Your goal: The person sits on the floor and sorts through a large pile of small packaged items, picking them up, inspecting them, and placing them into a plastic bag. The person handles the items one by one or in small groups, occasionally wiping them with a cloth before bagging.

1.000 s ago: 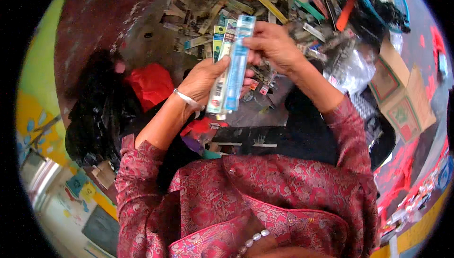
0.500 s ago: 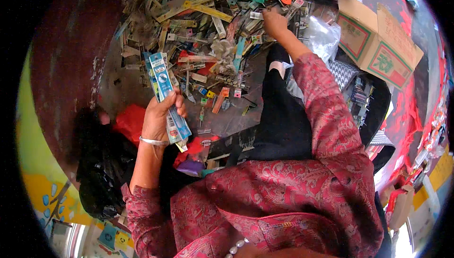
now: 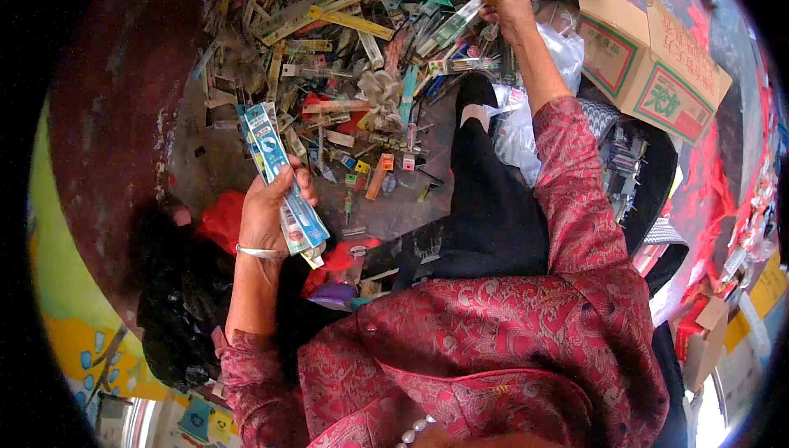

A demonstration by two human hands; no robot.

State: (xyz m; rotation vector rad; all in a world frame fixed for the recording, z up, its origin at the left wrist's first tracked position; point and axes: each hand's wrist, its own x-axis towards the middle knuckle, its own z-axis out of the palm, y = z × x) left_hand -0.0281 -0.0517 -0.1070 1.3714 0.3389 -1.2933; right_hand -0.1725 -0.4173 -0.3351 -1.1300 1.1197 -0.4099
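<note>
My left hand [image 3: 267, 211] is closed round a small stack of long, slim blue-and-white packets [image 3: 273, 148], held tilted over the floor. Its thumb lies across the top packet. At the far edge of a heap, my right hand [image 3: 513, 17] grips one end of a long, narrow clear-and-whitish packet [image 3: 460, 24], whose other end slants down to the left. Beneath and left of it spreads the heap of mixed slim packets and strips [image 3: 329, 45], in yellow, green, pink and clear. What the packets contain is too small to tell.
An open cardboard box [image 3: 649, 70] stands at the far right, with a clear plastic bag [image 3: 559, 57] beside it. Black bags [image 3: 177, 308] lie at the left. My outstretched leg [image 3: 485, 193] borders the heap. A crumpled pale wad [image 3: 380, 96] lies among the packets.
My right hand has lifted a long clear packet from the heap and moved slightly right and nearer the heap's far edge. My left hand has shifted a little left, still holding its packets.
</note>
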